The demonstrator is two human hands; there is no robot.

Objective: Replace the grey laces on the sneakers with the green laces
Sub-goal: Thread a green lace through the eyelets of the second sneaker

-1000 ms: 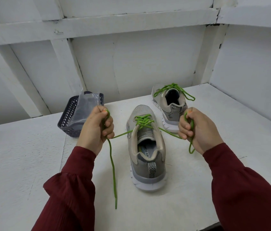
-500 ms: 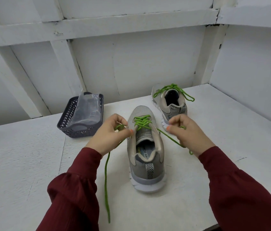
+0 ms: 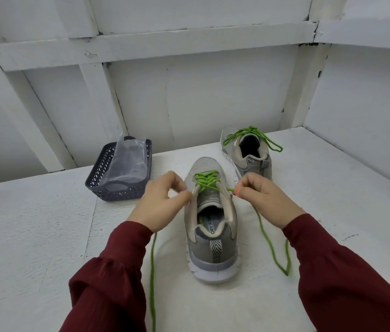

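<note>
Head view: the near sneaker [image 3: 210,219] stands mid-frame on the tabletop [image 3: 33,236], heel toward the camera, its long axis running up the frame. The left hand [image 3: 160,202] and right hand [image 3: 265,200] flank its top eyelets, equally near. Each pinches one end of the green lace [image 3: 207,182], and the tails trail toward the lower edge. The far sneaker [image 3: 249,152], upper right, is already laced green.

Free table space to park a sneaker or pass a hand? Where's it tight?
Widest bare table: left of the left hand, in front of the basket. Also right of the far sneaker, toward the wall. Crowded: around the near sneaker, where it and the right hand pinch the green lace, tails trailing either side.
</note>
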